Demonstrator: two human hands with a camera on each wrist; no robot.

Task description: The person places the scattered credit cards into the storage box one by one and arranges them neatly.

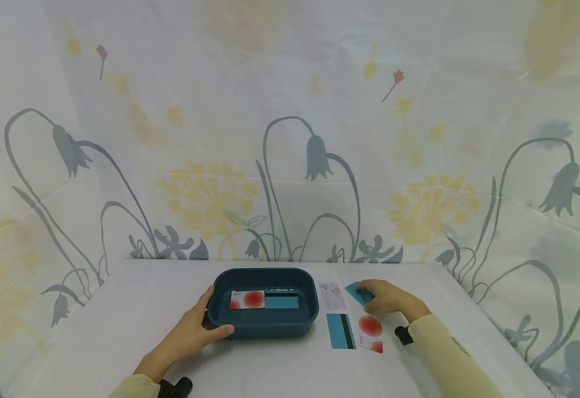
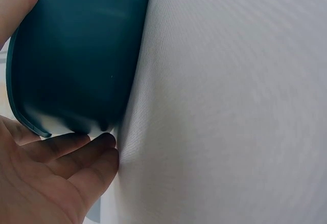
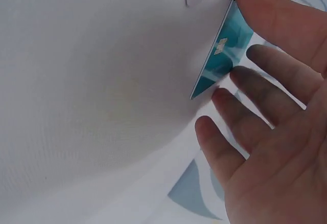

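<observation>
L hand (image 1: 194,329) grips the L end of a dark teal tray (image 1: 270,331), thumb along the near side, other fingers round the end. Head cam looks down into the tray but hides most of those fingertips; L wrist cam has them bent at the outer wall, close to the white tabletop (image 1: 280,370), w/ just the tray's outside showing.

Contents show in the head view only: a red-and-white card (image 1: 250,299) on the L, a striped blue card (image 1: 282,301) right beside it on the R, both on the tray bottom.

R hand (image 1: 386,297) pinches a chip card (image 1: 357,293), blue, btwn thumb & fingers, over the table to the R of the tray. From above the fingers cover part of it; R wrist cam gives the pale chip (image 3: 220,46) on its face, thumb at the top corner, middle fingertip at another edge, little finger apart from it. Can't tell if the card touches the table.

Three more cards lie near it, per head cam: a pale card (image 1: 333,296) next to the tray, a black-striped card (image 1: 338,331) nearer the person, & a red-circle card (image 1: 370,333) just R of that. R wrist cam catches only one card corner w/ red digits (which card, can't tell).
</observation>
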